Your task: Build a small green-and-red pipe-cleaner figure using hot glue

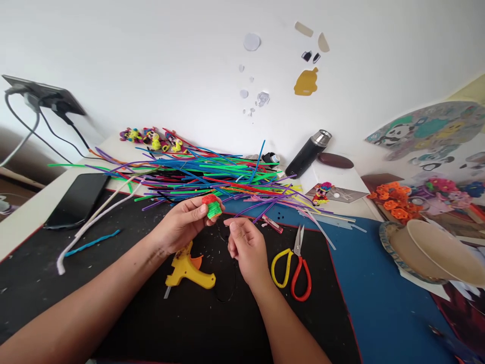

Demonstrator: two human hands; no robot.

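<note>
My left hand [182, 222] is closed around a small fuzzy figure [211, 206] with a red top and a green body, held up above the black mat [113, 303]. My right hand [245, 247] hovers just right of the figure with its fingertips pinched together; what they hold is too small to name. A yellow glue gun [189, 271] lies on the mat under my left wrist. Scissors [291, 267] with one yellow and one red handle lie right of my right hand. A big heap of coloured pipe cleaners [204, 177] covers the desk behind my hands.
A dark phone [78, 199] lies at the left, near a white pipe cleaner [94, 217] and a blue one [91, 243]. A black flask [307, 153] leans at the back. Small finished figures [151, 136] line the wall. Paper plates [432, 253] and orange flowers [394, 199] crowd the right.
</note>
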